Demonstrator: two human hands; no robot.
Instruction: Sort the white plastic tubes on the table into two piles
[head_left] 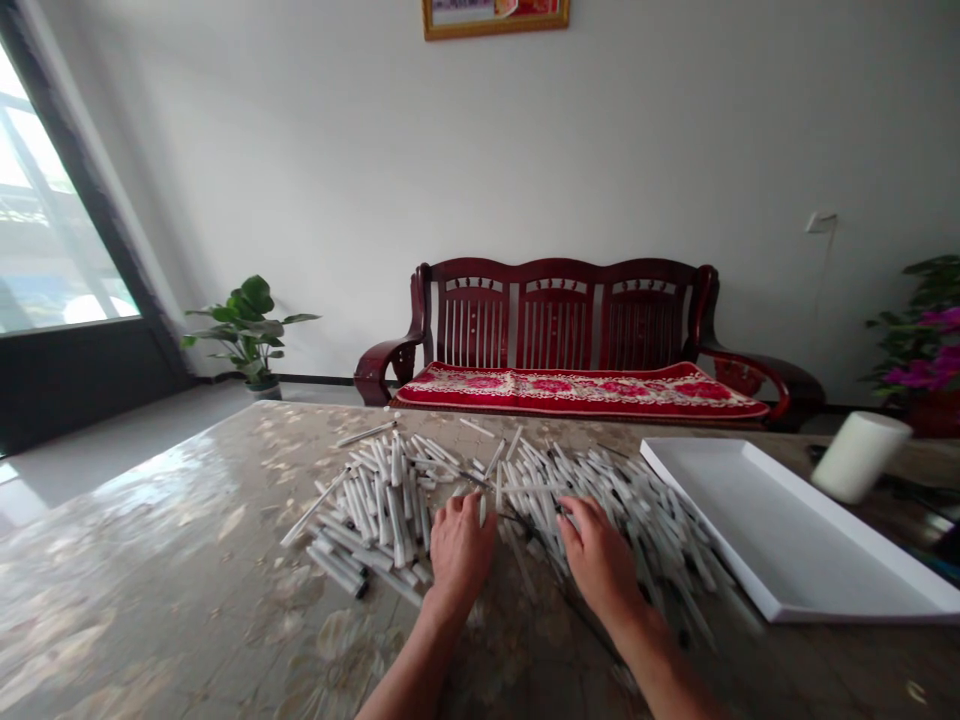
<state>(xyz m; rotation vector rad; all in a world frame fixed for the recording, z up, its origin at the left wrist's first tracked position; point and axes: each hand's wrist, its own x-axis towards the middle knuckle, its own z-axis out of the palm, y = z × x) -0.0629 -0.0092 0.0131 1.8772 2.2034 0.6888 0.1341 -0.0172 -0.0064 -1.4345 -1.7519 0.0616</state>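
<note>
Head view: left grip (pixel 461 552) and right grip (pixel 596 556) half-curled on the heap of white pens (pixel 390 500), any pinch hidden.

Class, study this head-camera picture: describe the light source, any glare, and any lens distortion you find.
In the head view, the window is overexposed, glare streaks the glossy table, wide-angle distortion leans the window's dark frame, and the left hand and right hand cast only faint shadows, with no obvious blur.
</note>
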